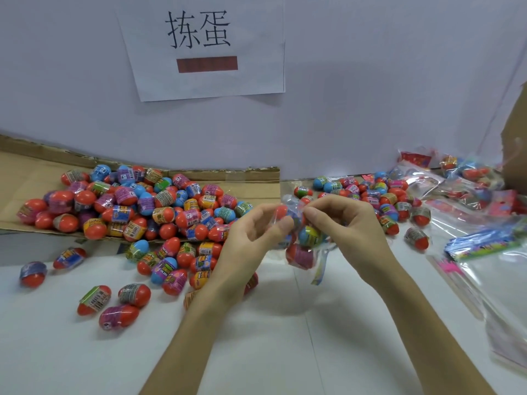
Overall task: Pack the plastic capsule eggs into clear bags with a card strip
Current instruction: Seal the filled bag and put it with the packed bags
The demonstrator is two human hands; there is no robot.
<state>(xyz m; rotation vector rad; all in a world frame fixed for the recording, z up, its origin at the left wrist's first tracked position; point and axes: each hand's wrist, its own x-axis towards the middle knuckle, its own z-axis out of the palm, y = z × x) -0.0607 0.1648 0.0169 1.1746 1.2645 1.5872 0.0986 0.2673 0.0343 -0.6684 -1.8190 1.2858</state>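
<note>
Fingers [283, 225] of left hand [251, 238] and right hand [342, 223] pinch one clear bag [295, 209] holding three visible eggs [309, 236].

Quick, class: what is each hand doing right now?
Left hand: pinches the top of the clear bag.
Right hand: pinches the same bag's top.
</note>
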